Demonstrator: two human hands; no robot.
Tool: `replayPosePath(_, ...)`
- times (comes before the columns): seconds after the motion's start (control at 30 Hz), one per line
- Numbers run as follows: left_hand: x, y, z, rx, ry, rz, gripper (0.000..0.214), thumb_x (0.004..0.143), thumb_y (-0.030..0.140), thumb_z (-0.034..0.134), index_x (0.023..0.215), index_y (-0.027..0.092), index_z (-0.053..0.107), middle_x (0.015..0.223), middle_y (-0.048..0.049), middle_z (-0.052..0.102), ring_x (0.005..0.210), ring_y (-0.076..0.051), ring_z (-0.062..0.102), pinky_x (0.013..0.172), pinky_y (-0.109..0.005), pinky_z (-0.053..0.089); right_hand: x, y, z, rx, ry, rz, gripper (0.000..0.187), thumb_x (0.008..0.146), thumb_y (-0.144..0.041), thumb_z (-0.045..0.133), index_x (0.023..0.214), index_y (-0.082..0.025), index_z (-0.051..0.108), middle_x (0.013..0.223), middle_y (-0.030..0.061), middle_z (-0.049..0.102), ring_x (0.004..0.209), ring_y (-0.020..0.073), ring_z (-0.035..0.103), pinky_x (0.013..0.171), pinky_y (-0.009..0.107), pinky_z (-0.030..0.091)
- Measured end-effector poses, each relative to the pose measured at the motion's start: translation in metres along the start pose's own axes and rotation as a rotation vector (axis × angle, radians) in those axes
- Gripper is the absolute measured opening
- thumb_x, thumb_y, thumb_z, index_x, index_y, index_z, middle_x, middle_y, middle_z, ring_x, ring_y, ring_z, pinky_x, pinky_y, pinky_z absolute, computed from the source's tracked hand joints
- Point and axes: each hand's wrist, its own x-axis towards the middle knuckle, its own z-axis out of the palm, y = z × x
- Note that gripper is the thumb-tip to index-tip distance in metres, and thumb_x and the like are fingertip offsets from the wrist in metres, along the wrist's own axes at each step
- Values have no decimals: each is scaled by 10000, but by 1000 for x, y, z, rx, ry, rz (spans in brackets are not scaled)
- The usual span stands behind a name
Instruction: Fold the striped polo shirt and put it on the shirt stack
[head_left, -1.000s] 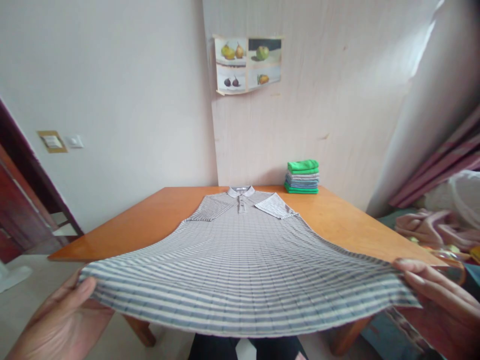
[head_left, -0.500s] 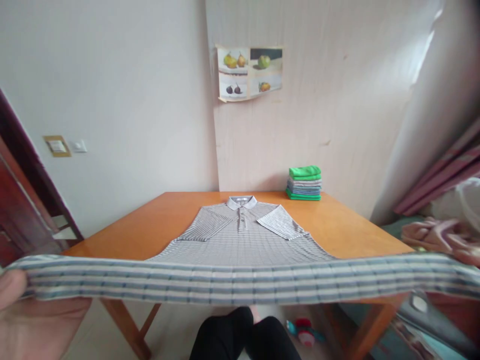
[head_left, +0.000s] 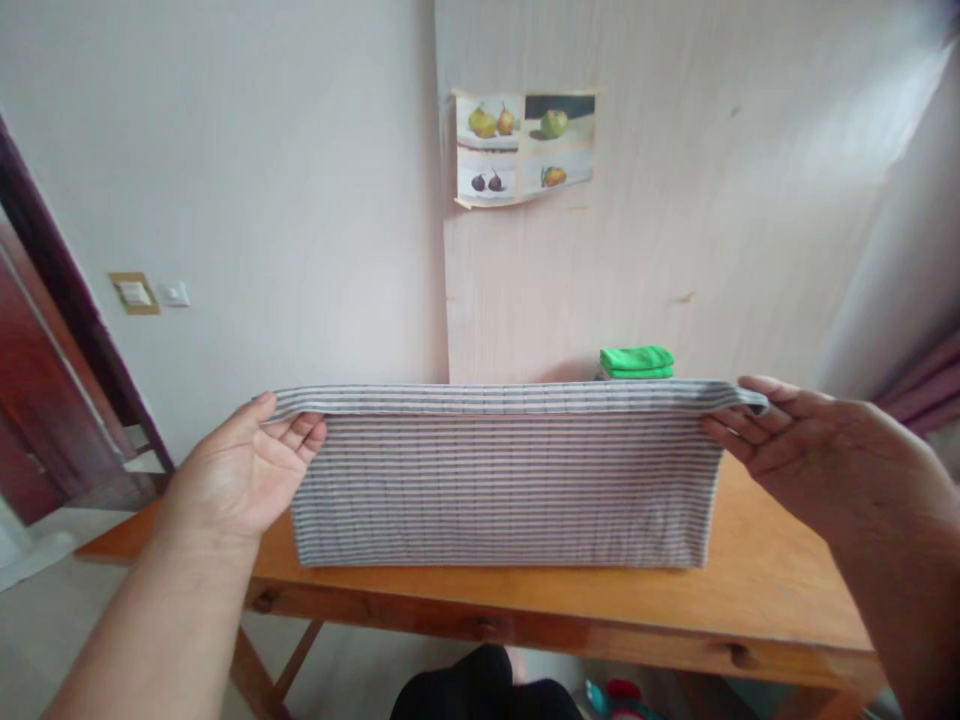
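A grey and white striped polo shirt (head_left: 499, 485) lies on the orange wooden table (head_left: 772, 580), its bottom half raised and carried over toward the far end. My left hand (head_left: 251, 470) pinches the hem's left corner, thumb on top and fingers curled under. At the hem's right corner my right hand (head_left: 795, 440) grips the same way. The raised cloth hides the collar and sleeves.
A stack of folded clothes with a green piece on top (head_left: 636, 361) sits at the table's far right against the wall. A fruit picture (head_left: 523, 147) hangs on the wall above. A dark wooden door (head_left: 45, 400) stands at the left.
Both hands have lifted the hem from near my body and carried it up and forward over the shirt, so the lower half now stands folded toward the collar.
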Motion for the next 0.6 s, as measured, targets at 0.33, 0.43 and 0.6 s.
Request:
replayPosePath(0.33, 85, -42, 26, 7, -25, -53, 92, 868, 156, 536, 780, 175, 520, 747, -48, 639, 709, -152, 649, 647, -261, 553, 88, 33, 25, 97, -150, 67, 246, 736, -163, 506, 904, -164, 685, 790, 111, 712, 871, 250, 715, 782, 404, 608)
replayPosePath(0.43, 105, -51, 26, 29, -35, -68, 104, 859, 155, 543, 760, 180, 524, 726, -45, 640, 684, -154, 653, 648, -271, 554, 104, 45, 27, 103, -176, 99, 257, 788, -180, 495, 959, -137, 682, 831, 129, 725, 883, 249, 715, 782, 390, 611)
replayPosePath(0.6, 143, -88, 30, 80, 22, -135, 92, 867, 138, 528, 785, 178, 533, 730, -38, 647, 653, -144, 661, 627, -255, 543, 145, 82, 29, 94, -148, 190, 212, 829, -176, 484, 948, -143, 656, 835, 119, 733, 840, 223, 719, 757, 362, 619)
